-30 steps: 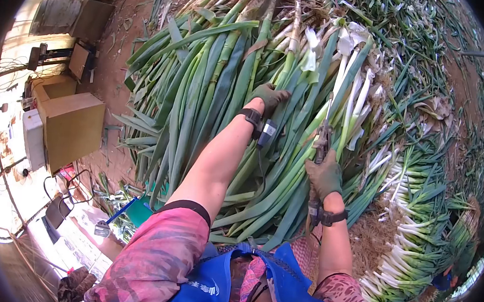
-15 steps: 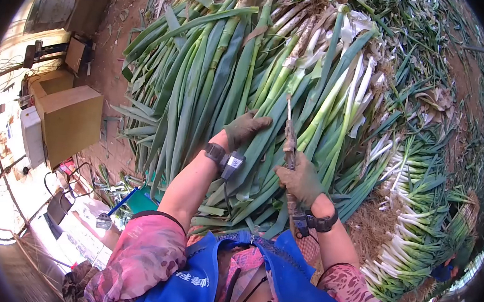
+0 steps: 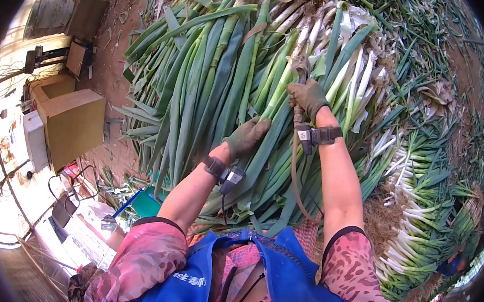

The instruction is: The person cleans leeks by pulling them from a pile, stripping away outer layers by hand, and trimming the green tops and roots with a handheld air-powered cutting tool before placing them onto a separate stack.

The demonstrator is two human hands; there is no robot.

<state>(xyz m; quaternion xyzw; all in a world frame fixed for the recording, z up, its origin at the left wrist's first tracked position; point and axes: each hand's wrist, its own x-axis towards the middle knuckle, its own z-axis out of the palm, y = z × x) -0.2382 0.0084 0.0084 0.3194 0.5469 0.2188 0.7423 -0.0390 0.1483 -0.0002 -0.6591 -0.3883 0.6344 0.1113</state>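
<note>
From the head camera, looking down over the person's blue apron (image 3: 298,294) and pink patterned sleeves, a broad heap of long green-leaved, white-stalked leeks (image 3: 219,86) fills the middle of the view, leaves pointing toward seven o'clock and pale stalks toward one o'clock. The left hand (image 3: 247,137), in a worn olive-green work glove, lies flat and open on the dark leaves just below centre, fingers stretched toward one o'clock, gripping nothing. The right hand (image 3: 308,97), in a matching glove, is up at twelve o'clock from the left one, well apart from it, its fingers curled tight round the handle of a slim metal tool (image 3: 301,70); the tool's tip rests among the pale stalks, though I cannot tell its exact shape. A brownish hose or cord (image 3: 294,167) hangs from that fist down along the forearm. Each wrist carries a black strap with a small device. At nine o'clock a brown cardboard box (image 3: 71,124) sits on the reddish dirt floor (image 3: 115,53). At four o'clock lie neat rows of trimmed white-stemmed leeks (image 3: 420,224)
</note>
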